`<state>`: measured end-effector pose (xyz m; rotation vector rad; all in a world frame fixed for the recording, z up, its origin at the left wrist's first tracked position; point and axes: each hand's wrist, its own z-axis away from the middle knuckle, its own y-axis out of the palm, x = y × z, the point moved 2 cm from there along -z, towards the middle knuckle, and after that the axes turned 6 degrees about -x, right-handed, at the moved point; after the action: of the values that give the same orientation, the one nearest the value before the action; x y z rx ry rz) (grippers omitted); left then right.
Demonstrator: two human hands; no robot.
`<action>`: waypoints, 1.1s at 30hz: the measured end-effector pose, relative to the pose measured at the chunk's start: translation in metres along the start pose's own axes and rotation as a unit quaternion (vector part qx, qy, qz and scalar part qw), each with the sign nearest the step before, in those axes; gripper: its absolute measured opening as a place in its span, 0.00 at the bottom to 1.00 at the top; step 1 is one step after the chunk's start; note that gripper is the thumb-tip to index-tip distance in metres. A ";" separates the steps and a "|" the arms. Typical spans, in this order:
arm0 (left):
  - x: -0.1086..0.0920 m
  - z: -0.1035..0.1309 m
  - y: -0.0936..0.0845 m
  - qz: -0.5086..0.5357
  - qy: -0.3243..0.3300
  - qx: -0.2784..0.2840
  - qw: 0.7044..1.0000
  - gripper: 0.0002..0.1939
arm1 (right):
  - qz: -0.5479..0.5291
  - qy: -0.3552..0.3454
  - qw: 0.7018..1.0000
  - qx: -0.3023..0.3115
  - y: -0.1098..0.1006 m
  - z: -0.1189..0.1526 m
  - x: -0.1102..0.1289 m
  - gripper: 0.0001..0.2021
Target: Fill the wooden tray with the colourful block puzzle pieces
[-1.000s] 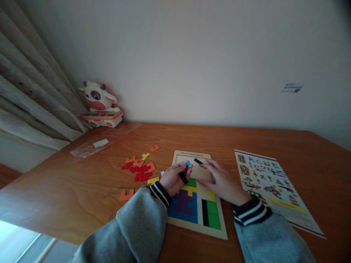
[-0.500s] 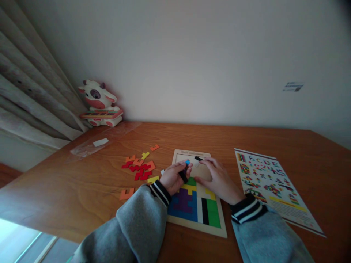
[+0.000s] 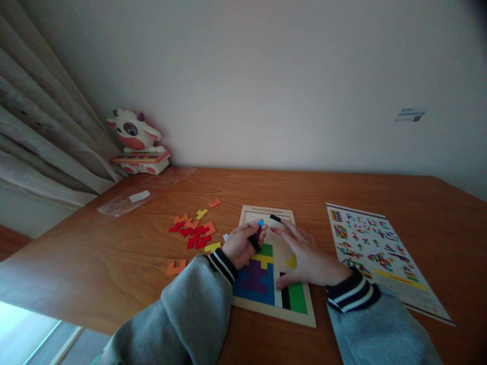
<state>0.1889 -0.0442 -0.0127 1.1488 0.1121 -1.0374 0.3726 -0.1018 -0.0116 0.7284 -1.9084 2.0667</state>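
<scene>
My left hand is closed around several small pieces above the left side of a wooden puzzle board; a black piece and a blue tip stick out. My right hand is over the board's right side, fingers spread, thumb low near the white and black strips. Another black piece lies in the upper part of the board, just beyond the right fingertips. Purple, blue, yellow and green pieces fill much of the lower board.
Red, orange and yellow pieces lie left of the board. A printed pattern sheet is at right. Farther back left are a clear plastic bag and a cow toy.
My right hand has moved down and toward me over the board, its thumb and fingers wider apart. My left hand stays nearly still with its pieces.
</scene>
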 end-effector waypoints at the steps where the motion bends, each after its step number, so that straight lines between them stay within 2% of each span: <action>1: 0.000 0.000 0.000 0.000 0.001 0.001 1.000 0.07 | -0.001 0.001 1.000 -0.003 0.000 0.000 0.000 0.66; 11: 0.001 -0.001 -0.001 -0.004 0.001 0.017 1.000 0.06 | -0.025 -0.005 0.994 -0.104 0.003 -0.007 -0.013 0.52; 14: 0.001 -0.002 -0.002 -0.005 -0.002 0.016 1.000 0.07 | -0.032 -0.009 0.987 -0.155 0.005 -0.011 -0.020 0.47; 19: 0.001 -0.002 -0.001 -0.005 -0.003 0.012 1.000 0.05 | -0.049 -0.015 0.962 -0.267 0.002 -0.017 -0.026 0.30; 21: 0.001 -0.001 0.000 -0.004 -0.002 0.008 1.000 0.04 | -0.046 -0.014 0.966 -0.252 0.001 -0.016 -0.028 0.34; 24: 0.000 0.001 0.001 -0.006 0.001 0.005 1.000 0.05 | -0.027 -0.023 0.983 -0.180 0.001 -0.013 -0.029 0.49; 26: 0.000 0.001 0.002 -0.008 0.001 0.002 1.000 0.05 | -0.012 -0.021 0.986 -0.166 0.003 -0.012 -0.028 0.51; 31: 0.000 0.001 0.002 -0.009 -0.001 0.000 1.000 0.05 | -0.027 -0.014 0.964 -0.262 0.005 -0.018 -0.027 0.24; 33: 0.000 0.002 0.002 -0.008 -0.001 0.002 1.000 0.05 | -0.030 -0.017 0.960 -0.278 0.004 -0.019 -0.026 0.21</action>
<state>0.1896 -0.0454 -0.0107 1.1523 0.1176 -1.0540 0.3889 -0.0800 -0.0292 0.6681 -2.2925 1.3731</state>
